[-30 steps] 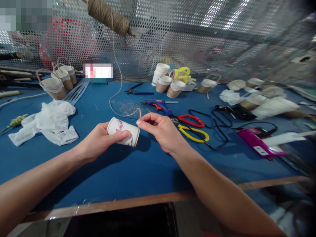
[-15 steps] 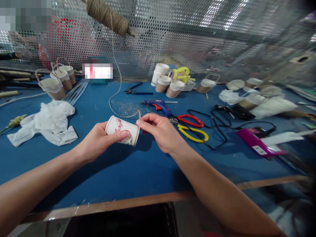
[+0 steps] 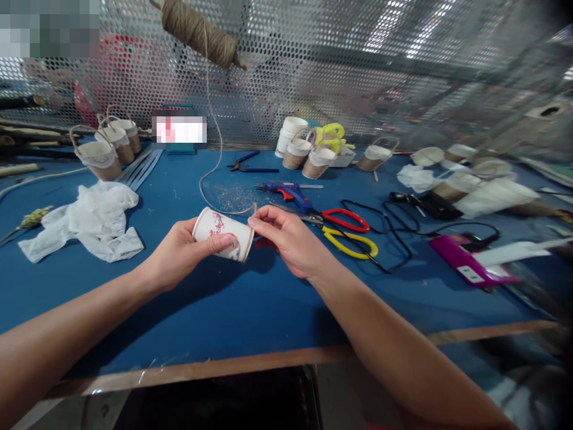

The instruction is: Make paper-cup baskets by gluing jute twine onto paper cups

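Observation:
Tilted on its side above the table, a white paper cup (image 3: 220, 230) with a red blossom print is gripped by my left hand (image 3: 183, 254), thumb across its wall. At the cup's right-hand end, my right hand (image 3: 286, 239) pinches the twine (image 3: 226, 212) against the rim. This twine runs up in a loose curve to a brown spool (image 3: 197, 33) at the mesh wall. Just beyond my right hand lie a blue glue gun (image 3: 289, 192) and scissors with one red and one yellow handle (image 3: 351, 242). The far fingers of both hands are partly hidden.
White lace cloth (image 3: 92, 221) lies at left near twine-wrapped cups with handles (image 3: 101, 158). Pliers (image 3: 246, 162), more wrapped cups (image 3: 319, 162) and yellow ribbon (image 3: 331, 134) sit at the back. A black cable and a purple power strip (image 3: 470, 263) occupy the right.
The view has shifted very slightly. Both hands keep the same hold on the cup and the twine at its rim.

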`<state>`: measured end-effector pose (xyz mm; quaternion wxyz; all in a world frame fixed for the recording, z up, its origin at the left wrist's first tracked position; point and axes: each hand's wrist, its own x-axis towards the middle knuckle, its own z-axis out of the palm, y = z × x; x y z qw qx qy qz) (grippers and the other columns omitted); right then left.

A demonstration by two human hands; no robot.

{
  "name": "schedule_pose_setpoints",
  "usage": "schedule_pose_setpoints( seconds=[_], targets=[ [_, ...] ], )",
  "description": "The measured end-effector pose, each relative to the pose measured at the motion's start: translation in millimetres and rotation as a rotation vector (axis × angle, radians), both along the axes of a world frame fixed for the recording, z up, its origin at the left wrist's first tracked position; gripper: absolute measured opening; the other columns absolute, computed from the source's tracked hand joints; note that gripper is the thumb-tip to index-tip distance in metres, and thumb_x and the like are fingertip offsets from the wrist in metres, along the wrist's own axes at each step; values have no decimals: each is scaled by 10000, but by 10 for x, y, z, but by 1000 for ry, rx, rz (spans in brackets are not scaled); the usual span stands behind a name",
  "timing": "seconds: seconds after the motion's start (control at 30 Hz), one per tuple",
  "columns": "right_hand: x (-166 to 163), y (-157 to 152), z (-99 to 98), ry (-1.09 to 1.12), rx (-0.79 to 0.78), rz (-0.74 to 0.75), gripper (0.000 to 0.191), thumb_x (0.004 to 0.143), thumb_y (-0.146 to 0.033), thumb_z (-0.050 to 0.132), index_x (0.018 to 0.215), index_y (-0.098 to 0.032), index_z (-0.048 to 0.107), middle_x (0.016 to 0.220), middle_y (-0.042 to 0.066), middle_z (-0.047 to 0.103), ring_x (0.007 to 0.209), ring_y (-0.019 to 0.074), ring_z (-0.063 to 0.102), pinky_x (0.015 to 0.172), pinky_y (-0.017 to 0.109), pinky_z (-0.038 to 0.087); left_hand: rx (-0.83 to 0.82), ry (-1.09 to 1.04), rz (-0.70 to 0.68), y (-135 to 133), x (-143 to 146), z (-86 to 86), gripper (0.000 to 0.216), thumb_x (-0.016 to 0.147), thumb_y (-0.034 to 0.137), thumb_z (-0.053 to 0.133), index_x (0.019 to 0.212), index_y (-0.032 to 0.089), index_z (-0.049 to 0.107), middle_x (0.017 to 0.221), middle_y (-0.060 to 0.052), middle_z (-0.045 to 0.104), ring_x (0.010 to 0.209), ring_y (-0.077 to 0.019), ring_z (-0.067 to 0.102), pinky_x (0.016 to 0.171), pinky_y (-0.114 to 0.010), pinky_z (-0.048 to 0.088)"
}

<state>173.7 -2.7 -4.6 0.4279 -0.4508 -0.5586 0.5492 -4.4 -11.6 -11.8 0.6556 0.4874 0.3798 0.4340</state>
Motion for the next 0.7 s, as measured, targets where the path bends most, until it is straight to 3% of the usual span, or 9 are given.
schedule_pose_setpoints(
  seconds=[0.4,0.7],
  targets=[
    [-6,-31,48,29,-216,79,137,789,-301,533,749,-195,457,644,-55,545,604,79,556,579,229,441,131,142,14,13,-25,-15,213,644,276,704,802,138,666,797,-29,707,677,-137,616,653,-230,482],
    [-16,-46,52,114,-157,73,134,767,-269,557,729,-188,457,662,-66,499,597,66,529,586,228,457,189,145,37,3,-25,44,184,578,225,740,703,130,645,622,4,674,526,-95,547,561,-207,473]
  ],
)
